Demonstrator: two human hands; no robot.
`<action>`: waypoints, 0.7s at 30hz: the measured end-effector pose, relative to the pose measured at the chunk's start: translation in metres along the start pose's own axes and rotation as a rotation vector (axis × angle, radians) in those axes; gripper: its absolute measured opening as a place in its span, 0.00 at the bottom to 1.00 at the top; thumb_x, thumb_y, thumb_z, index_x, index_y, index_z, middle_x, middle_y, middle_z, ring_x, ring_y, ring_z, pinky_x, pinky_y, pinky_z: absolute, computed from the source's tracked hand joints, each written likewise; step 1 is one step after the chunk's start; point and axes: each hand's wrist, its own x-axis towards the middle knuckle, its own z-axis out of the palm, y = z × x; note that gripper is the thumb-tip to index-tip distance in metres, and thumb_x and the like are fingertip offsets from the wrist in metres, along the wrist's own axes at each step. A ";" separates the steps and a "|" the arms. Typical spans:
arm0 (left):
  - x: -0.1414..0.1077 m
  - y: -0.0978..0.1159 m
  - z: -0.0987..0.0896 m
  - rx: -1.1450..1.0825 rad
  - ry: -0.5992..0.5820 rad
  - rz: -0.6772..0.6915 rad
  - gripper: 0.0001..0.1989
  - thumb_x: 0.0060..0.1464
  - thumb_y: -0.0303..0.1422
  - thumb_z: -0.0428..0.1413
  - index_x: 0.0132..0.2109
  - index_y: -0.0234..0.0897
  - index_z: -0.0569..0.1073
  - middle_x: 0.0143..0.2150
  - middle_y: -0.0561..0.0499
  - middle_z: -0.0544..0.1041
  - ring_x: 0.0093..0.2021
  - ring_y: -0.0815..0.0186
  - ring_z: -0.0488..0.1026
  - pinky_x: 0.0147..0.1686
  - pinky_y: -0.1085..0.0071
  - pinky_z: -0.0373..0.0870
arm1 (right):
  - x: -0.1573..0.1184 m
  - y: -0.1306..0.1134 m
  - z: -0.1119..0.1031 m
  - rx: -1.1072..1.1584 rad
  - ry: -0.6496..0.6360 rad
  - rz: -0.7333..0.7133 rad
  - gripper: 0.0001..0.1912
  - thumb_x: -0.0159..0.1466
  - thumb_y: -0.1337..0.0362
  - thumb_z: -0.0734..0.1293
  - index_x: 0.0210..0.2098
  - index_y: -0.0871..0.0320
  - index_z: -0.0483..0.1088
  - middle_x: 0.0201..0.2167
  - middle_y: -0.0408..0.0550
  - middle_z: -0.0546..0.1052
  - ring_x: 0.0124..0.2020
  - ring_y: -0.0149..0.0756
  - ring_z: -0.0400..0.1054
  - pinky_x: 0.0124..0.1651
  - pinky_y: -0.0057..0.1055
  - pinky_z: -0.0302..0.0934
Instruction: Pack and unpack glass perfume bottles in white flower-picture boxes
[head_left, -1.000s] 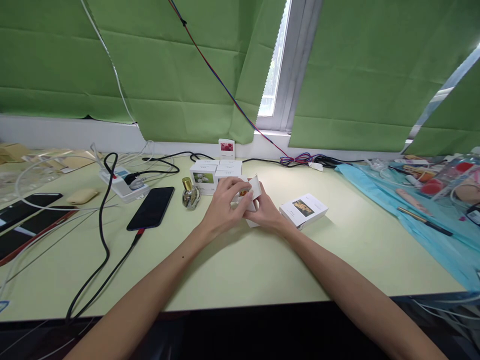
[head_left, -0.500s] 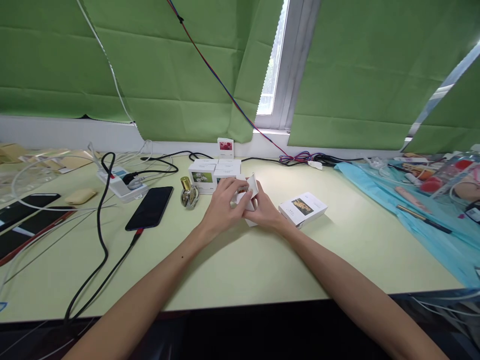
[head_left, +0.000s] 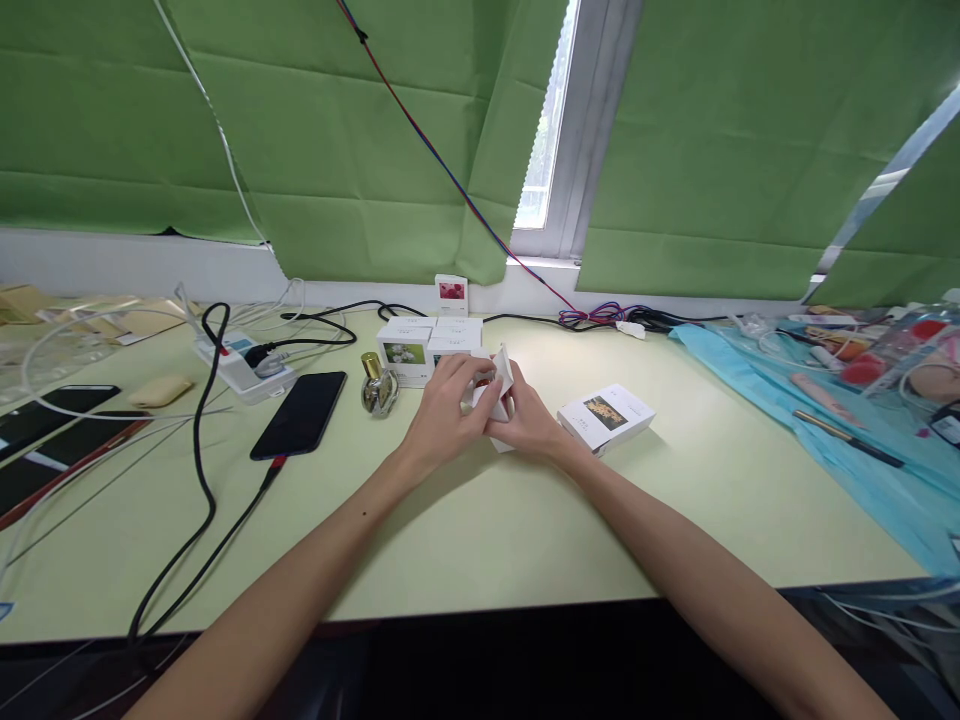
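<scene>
Both hands meet around a small white box (head_left: pixel 503 372) whose flap stands up, near the middle of the table. My left hand (head_left: pixel 452 405) has its fingers closed on the box's left side. Behind and to the right, my right hand (head_left: pixel 529 415) is wrapped round the same box, its fingers partly hidden. Just left of my left hand are several white boxes (head_left: pixel 405 352) in a group and a glass bottle with a gold cap (head_left: pixel 379 388). A flat white box with a dark picture (head_left: pixel 606 416) lies right of my right hand.
A black phone (head_left: pixel 299 416) with a cable lies left, near a white power strip (head_left: pixel 244 368). A small white box with a red picture (head_left: pixel 451 294) stands at the back. Blue sheeting (head_left: pixel 847 460) with assorted items covers the table's right end.
The raised flap of the held box has shifted slightly to the left. Both hands keep nearly the same place and hold.
</scene>
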 end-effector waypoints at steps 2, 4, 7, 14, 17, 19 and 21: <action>0.000 0.001 0.000 0.000 -0.002 -0.008 0.07 0.66 0.34 0.53 0.46 0.39 0.74 0.46 0.47 0.78 0.48 0.60 0.72 0.49 0.63 0.71 | 0.000 0.000 0.000 0.005 -0.003 -0.007 0.33 0.52 0.66 0.73 0.55 0.54 0.58 0.46 0.47 0.73 0.42 0.39 0.69 0.43 0.36 0.66; 0.001 0.001 0.000 -0.004 -0.006 -0.011 0.07 0.66 0.33 0.52 0.46 0.39 0.74 0.47 0.47 0.78 0.49 0.61 0.73 0.49 0.63 0.71 | 0.001 0.001 0.000 -0.001 -0.001 -0.002 0.34 0.52 0.66 0.73 0.55 0.55 0.58 0.45 0.46 0.73 0.40 0.38 0.69 0.43 0.36 0.65; 0.001 0.002 -0.001 -0.010 -0.009 -0.015 0.07 0.66 0.33 0.52 0.46 0.39 0.74 0.47 0.47 0.78 0.49 0.61 0.73 0.49 0.63 0.71 | 0.001 0.001 0.000 -0.012 0.002 0.001 0.34 0.52 0.65 0.73 0.55 0.54 0.58 0.45 0.46 0.73 0.40 0.38 0.69 0.42 0.36 0.65; 0.000 0.002 -0.001 -0.015 -0.009 -0.007 0.07 0.66 0.33 0.52 0.47 0.38 0.73 0.47 0.47 0.77 0.49 0.61 0.73 0.49 0.64 0.71 | 0.001 0.001 0.000 -0.027 -0.001 -0.004 0.33 0.52 0.64 0.73 0.54 0.54 0.58 0.44 0.46 0.73 0.38 0.37 0.68 0.42 0.36 0.65; 0.000 0.002 -0.001 -0.009 -0.009 0.000 0.07 0.66 0.33 0.52 0.46 0.38 0.74 0.47 0.47 0.78 0.49 0.61 0.73 0.49 0.64 0.70 | 0.001 0.002 0.000 -0.035 0.001 -0.007 0.32 0.52 0.64 0.73 0.54 0.54 0.59 0.44 0.46 0.72 0.38 0.36 0.67 0.41 0.36 0.65; 0.000 0.002 -0.001 -0.006 -0.008 0.000 0.07 0.66 0.32 0.53 0.46 0.38 0.74 0.47 0.47 0.78 0.49 0.61 0.73 0.49 0.64 0.70 | 0.001 0.002 0.000 -0.041 -0.001 -0.006 0.32 0.52 0.64 0.73 0.54 0.54 0.59 0.44 0.45 0.72 0.37 0.36 0.67 0.40 0.35 0.65; 0.000 0.002 -0.001 -0.005 -0.008 -0.002 0.07 0.66 0.32 0.53 0.46 0.38 0.74 0.47 0.47 0.78 0.49 0.61 0.73 0.49 0.64 0.70 | 0.001 0.002 0.000 -0.043 -0.003 -0.006 0.32 0.52 0.64 0.73 0.54 0.54 0.58 0.43 0.45 0.72 0.36 0.35 0.67 0.39 0.35 0.64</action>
